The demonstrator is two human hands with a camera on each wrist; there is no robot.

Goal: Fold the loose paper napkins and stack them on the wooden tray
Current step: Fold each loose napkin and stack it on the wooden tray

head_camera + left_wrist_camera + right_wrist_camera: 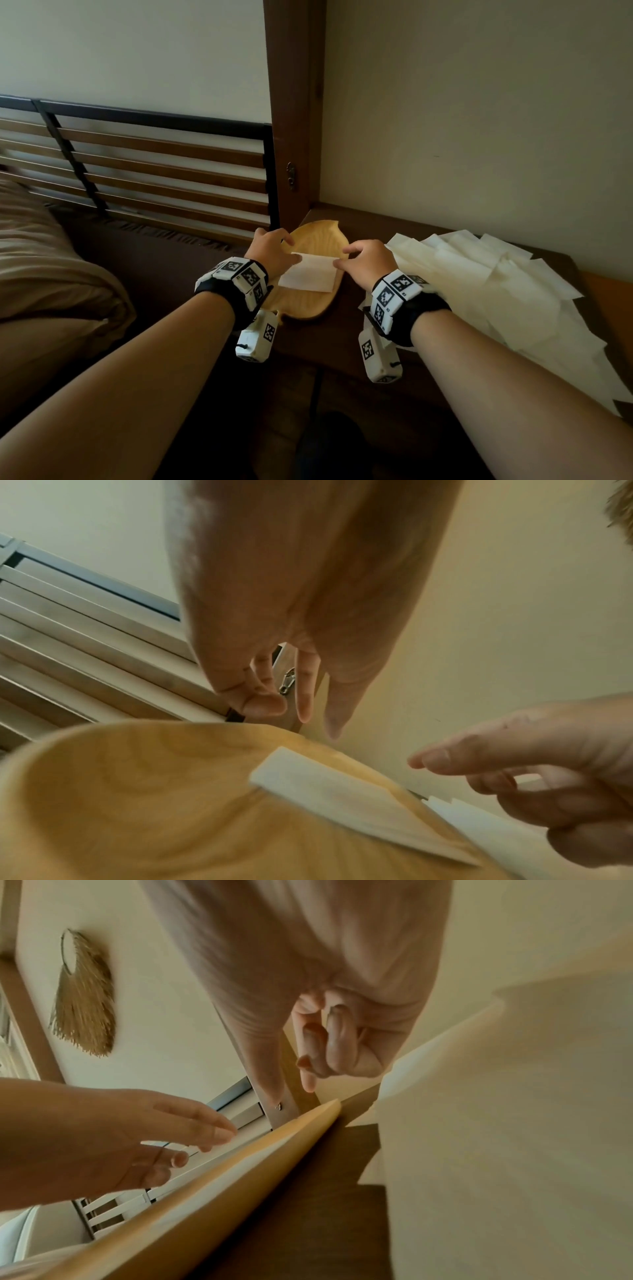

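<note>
Dark wooden table (342, 329): leaf-shaped wooden tray (308, 308) left, loose napkins (479, 274) right.

A slatted headboard (154, 164) is seen behind the bed (44, 267). A straw wall ornament (84, 993) is hung on the wall.

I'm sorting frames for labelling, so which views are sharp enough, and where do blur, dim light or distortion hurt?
Head view: sharp but dim, edges bowed; the folded napkin on the tray reads clearly. Left wrist view: tray and napkin smeared, left hand soft. Right wrist view: heavily blurred, loose napkins a pale featureless mass, right hand soft.
</note>
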